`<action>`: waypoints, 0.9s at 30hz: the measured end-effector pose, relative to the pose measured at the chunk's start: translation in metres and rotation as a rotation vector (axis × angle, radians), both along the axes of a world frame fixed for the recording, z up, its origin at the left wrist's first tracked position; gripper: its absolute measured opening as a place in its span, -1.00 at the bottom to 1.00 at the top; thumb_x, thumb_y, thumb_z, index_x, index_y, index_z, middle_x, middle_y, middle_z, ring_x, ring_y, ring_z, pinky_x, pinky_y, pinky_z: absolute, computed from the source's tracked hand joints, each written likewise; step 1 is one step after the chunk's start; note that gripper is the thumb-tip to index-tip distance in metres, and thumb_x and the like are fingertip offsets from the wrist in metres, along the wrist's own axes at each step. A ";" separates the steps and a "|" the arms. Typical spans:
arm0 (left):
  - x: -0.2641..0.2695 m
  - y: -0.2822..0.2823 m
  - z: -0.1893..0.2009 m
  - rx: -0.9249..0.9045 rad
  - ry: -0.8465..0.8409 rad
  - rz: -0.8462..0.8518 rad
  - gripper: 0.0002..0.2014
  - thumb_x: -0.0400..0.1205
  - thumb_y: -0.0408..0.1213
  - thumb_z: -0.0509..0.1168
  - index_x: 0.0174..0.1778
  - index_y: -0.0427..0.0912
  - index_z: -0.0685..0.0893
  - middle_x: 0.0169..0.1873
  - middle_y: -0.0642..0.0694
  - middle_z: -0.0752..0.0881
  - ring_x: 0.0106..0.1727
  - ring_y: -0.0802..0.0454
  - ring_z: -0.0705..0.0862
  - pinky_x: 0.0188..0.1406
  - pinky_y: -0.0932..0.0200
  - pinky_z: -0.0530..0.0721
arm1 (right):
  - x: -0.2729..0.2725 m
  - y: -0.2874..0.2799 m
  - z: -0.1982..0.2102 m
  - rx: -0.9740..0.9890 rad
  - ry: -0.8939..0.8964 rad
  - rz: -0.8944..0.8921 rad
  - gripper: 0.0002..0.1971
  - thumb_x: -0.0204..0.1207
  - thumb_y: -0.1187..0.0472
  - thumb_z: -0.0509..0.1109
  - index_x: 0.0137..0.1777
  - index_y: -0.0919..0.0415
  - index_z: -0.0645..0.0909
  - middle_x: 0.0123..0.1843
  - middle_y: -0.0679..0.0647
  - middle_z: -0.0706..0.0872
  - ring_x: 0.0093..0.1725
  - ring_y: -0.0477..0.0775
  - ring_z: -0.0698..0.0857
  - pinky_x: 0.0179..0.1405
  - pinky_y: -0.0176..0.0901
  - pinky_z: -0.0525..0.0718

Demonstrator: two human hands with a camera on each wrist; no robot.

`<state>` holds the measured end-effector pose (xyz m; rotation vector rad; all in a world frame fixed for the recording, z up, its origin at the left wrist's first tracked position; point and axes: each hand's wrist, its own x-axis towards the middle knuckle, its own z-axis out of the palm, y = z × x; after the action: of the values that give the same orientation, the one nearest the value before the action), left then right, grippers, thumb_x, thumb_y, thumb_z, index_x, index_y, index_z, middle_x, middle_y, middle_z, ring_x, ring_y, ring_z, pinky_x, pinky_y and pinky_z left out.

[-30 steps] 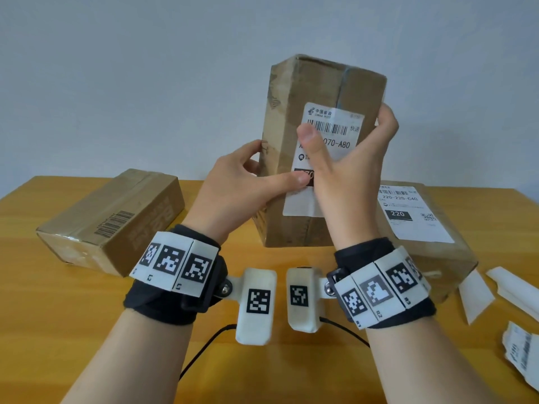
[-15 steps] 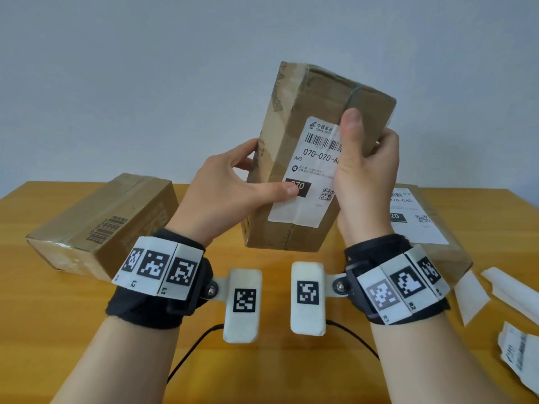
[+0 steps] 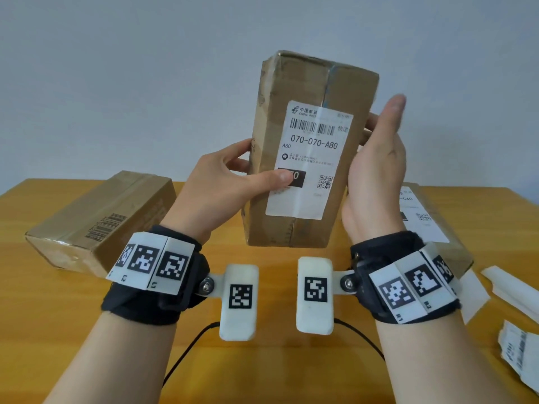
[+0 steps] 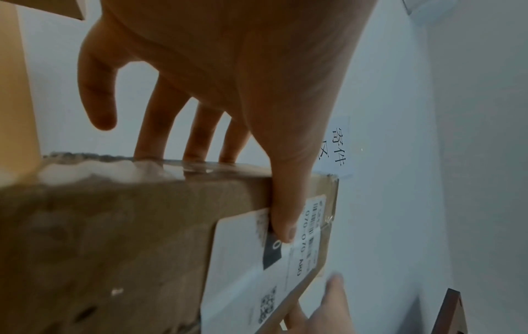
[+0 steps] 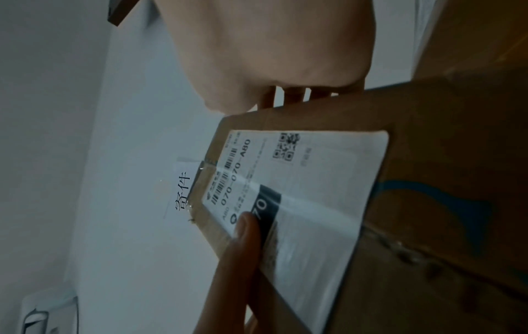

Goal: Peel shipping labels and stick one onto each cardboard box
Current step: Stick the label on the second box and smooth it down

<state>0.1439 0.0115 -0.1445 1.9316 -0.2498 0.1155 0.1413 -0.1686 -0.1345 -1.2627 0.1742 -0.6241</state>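
Across the wooden desk (image 3: 58,330) two cardboard boxes are lying: an unlabelled box (image 3: 99,220) on the left, showing only a printed barcode, and a labelled box (image 3: 431,225) on the right, half hidden behind the right wrist. Above the desk, between both hands, the person is holding a third box, the upright box (image 3: 309,158), clear of the surface. Its shipping label (image 3: 312,161) is lying flat on the front face, and no lifted corner is visible to me.

The left hand (image 3: 221,185) is gripping the box from the left side: the thumb is pressing on the dark field of the label, and the other fingers (image 4: 160,126) are reaching around the back face. The right hand (image 3: 376,170) is supporting the right side; its thumb is pointing up, free of the box, and its fingers (image 5: 291,95) are going straight behind the far edge, not curling.

I judge that the sticking step for this box is finishing. The next move is asking the person to put this box down on the desk and take a new label from the loose label sheets (image 3: 519,354) at the right edge, beside the strips of backing paper (image 3: 513,287), for the box on the left.
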 end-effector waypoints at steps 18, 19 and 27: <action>0.001 0.016 0.005 -0.174 0.054 0.126 -0.51 0.59 0.33 0.44 0.41 0.26 0.76 0.09 0.20 0.90 0.04 0.16 0.89 0.30 -0.18 0.77 | -0.002 0.006 -0.006 -0.163 0.011 0.211 -0.64 0.67 -0.11 0.46 0.03 0.24 0.72 0.06 0.15 0.88 0.02 0.14 0.86 -0.13 0.12 0.81; 0.002 0.019 0.006 -0.201 0.064 0.167 -0.48 0.60 0.38 0.40 0.43 0.25 0.74 0.08 0.23 0.90 0.04 0.15 0.89 0.30 -0.20 0.76 | -0.002 0.007 -0.006 -0.198 0.045 0.263 -0.68 0.65 -0.11 0.48 0.06 0.17 0.75 0.03 0.03 0.90 0.00 0.01 0.87 -0.18 -0.01 0.83; 0.003 0.016 0.006 -0.313 0.117 0.289 -0.45 0.61 0.33 0.42 0.39 0.08 0.58 0.03 0.12 0.87 0.00 0.06 0.86 0.04 -0.03 0.78 | 0.001 0.010 -0.013 -0.255 0.126 0.327 -0.76 0.53 -0.11 0.61 0.11 -0.06 0.77 0.05 -0.07 0.88 0.06 0.00 0.87 0.01 0.09 0.83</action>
<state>0.1465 0.0275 -0.1380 1.6449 0.1226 0.2185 0.1419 -0.1581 -0.1472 -1.5384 -0.0106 -0.2898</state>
